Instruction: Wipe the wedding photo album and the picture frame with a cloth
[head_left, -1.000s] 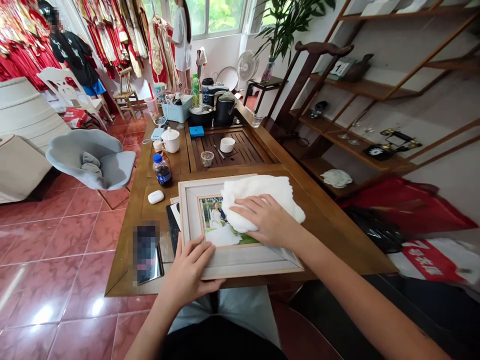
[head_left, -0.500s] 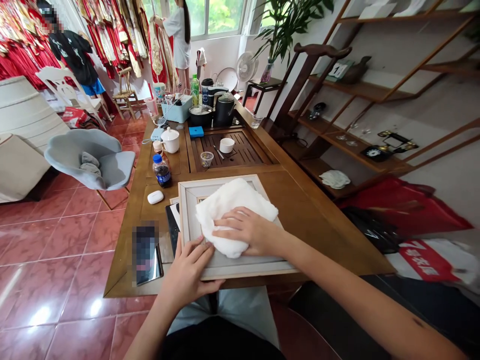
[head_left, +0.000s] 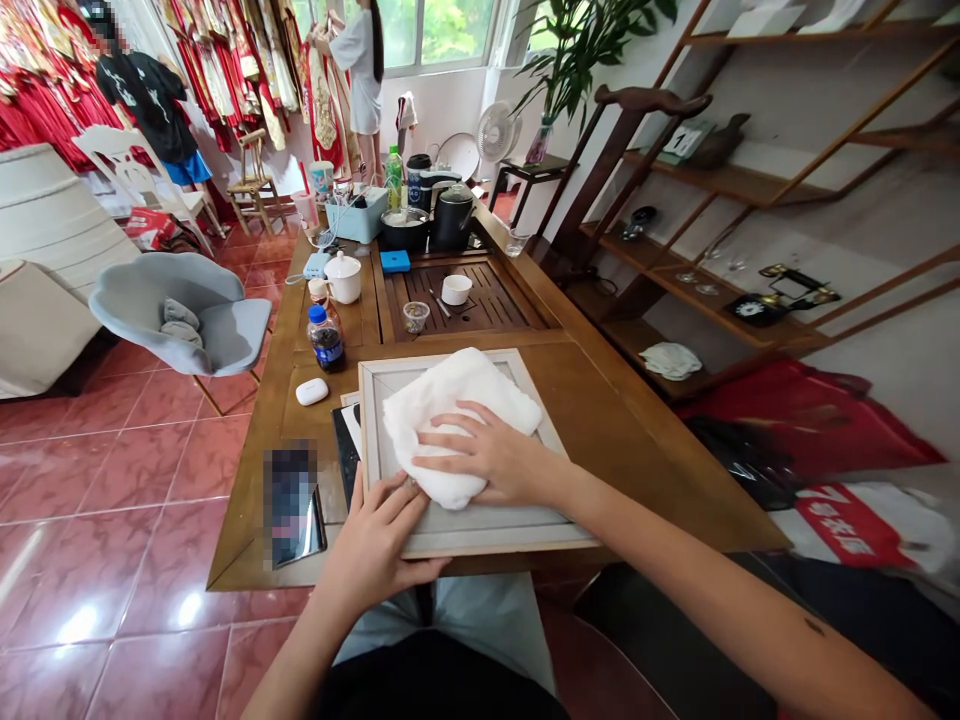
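Note:
A flat, light wooden picture frame (head_left: 365, 400) with a pale grey panel lies at the table's near edge. Over its middle is a folded white cloth (head_left: 457, 385), fluffy like a towel. My right hand (head_left: 502, 455) holds this cloth against the panel from above, fingers spread and slightly bent; its thumb is hidden. At the near left corner my left hand (head_left: 386, 535) grips the frame, fingers on top and thumb along the front edge. A dark flat item and some paper stick out from beneath the frame's left side.
Left of the frame lie a phone (head_left: 296, 510) and a white earbud case (head_left: 312, 391). Beyond stand a blue-capped bottle (head_left: 325, 340), a lidded white cup (head_left: 344, 278) and a slatted tea tray (head_left: 495, 300) with small cups. Two people are at the clothes racks behind.
My right hand and the white cloth have slid a little to the left across the panel. My left hand stays at the frame's corner. The camera view has shifted slightly.

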